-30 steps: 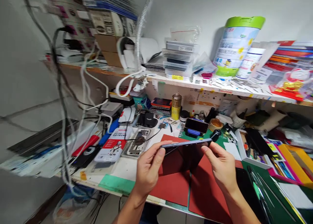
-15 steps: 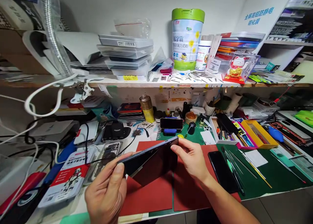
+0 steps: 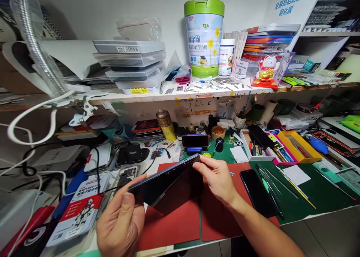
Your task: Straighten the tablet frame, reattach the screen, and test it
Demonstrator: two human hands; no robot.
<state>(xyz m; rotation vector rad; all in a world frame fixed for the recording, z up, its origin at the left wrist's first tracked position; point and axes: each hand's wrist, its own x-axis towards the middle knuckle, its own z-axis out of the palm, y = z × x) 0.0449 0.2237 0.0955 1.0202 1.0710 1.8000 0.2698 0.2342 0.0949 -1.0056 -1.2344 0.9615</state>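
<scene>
Between my hands a dark tablet (image 3: pixel 174 186) with a blue-grey edge is held up and tilted, its glossy face reflecting the surroundings. My left hand (image 3: pixel 123 212) grips its left end, thumb on the near face and fingers behind. At the upper right corner, my right hand (image 3: pixel 215 176) pinches it between thumb and fingers. Beneath it lie red mats (image 3: pixel 177 230) on a green work mat (image 3: pixel 298 208). A black phone (image 3: pixel 258 192) lies flat to the right of my right hand.
Tweezers and thin tools (image 3: pixel 270 189) lie beyond the phone. Open tool boxes (image 3: pixel 300 146) stand at the back right. A propped phone (image 3: pixel 195 141) and a spray can (image 3: pixel 165 124) stand behind. A battery box (image 3: pixel 78 212) and cables crowd the left; a shelf (image 3: pixel 168 96) runs above.
The view has shifted slightly, so most things appear displaced. The tablet stays in both hands at nearly the same tilt, a little further left in the picture.
</scene>
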